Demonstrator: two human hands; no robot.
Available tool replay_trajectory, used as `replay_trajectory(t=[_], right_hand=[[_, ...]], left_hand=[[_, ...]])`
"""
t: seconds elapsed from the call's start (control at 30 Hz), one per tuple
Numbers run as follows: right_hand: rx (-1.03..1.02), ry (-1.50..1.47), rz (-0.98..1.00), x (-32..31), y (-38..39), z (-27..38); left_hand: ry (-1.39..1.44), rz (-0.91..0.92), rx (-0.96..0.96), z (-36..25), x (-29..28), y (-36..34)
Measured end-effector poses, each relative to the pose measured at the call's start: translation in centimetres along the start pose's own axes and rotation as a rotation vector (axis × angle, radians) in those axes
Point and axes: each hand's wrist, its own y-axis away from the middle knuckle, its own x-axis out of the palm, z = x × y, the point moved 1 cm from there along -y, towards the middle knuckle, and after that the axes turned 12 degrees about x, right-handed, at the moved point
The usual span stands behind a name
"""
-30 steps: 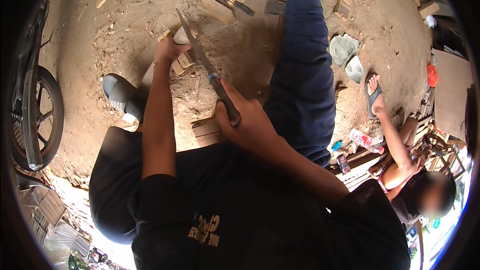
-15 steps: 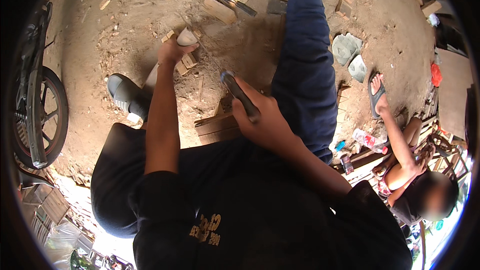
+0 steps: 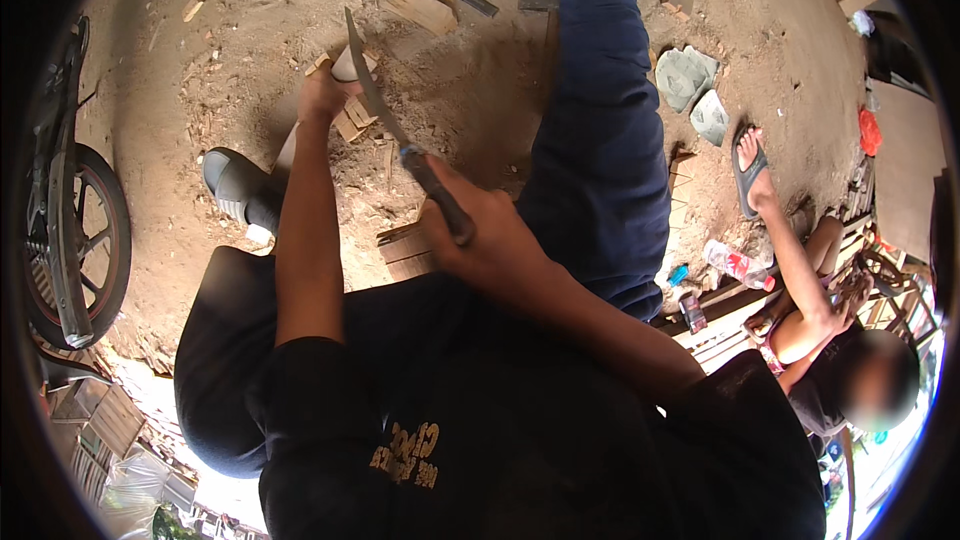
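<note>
My left hand (image 3: 323, 92) grips a pale, rounded piece (image 3: 350, 62) near small wood blocks (image 3: 354, 117) on the dirt; I cannot make out what the piece is made of. In my right hand (image 3: 480, 225) is the dark handle of a long, narrow, slightly curved blade (image 3: 370, 90), which looks like a hand saw. The blade passes across the pale piece beside my left fingers; whether it touches cannot be told. A wooden piece (image 3: 405, 255) lies below my right hand.
My outstretched leg (image 3: 600, 120) lies to the right. A co-worker (image 3: 815, 310) sits at the right, near a plastic bottle (image 3: 735, 262) and grey stone-like pieces (image 3: 685, 77). A motorbike wheel (image 3: 85, 240) stands at the left. Wood offcuts (image 3: 420, 6) and a dark tool (image 3: 465, 0) lie ahead.
My right hand and the blade moved right half a second ago and are now back up and to the left. My left hand has shifted slightly left, still gripping the pale piece.
</note>
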Motion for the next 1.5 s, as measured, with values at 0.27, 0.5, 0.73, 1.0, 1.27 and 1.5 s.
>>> replay_trajectory(t=[0.27,0.5,0.73,1.0,1.27,1.5], right_hand=[[0.013,0.039,-0.029,-1.6,1.8,-0.3],[-0.045,0.067,-0.076,0.0,-4.3,1.3],[-0.077,0.006,-0.082,-0.1,-2.2,0.1],[-0.017,0.003,-0.09,-0.7,0.7,-0.1],[0.013,0.287,-0.022,0.5,1.4,0.1],[0.005,0.032,0.002,0.0,-1.7,0.3]], left_hand=[[-0.128,-0.089,0.117,0.3,0.2,0.2],[-0.145,-0.093,0.063,0.0,1.3,1.0],[-0.15,-0.176,0.083,0.8,1.1,1.3],[-0.166,-0.118,0.057,-0.7,0.8,1.3],[-0.164,-0.126,0.058,-0.1,1.0,0.1],[-0.184,-0.142,0.036,-0.2,1.1,0.7]])
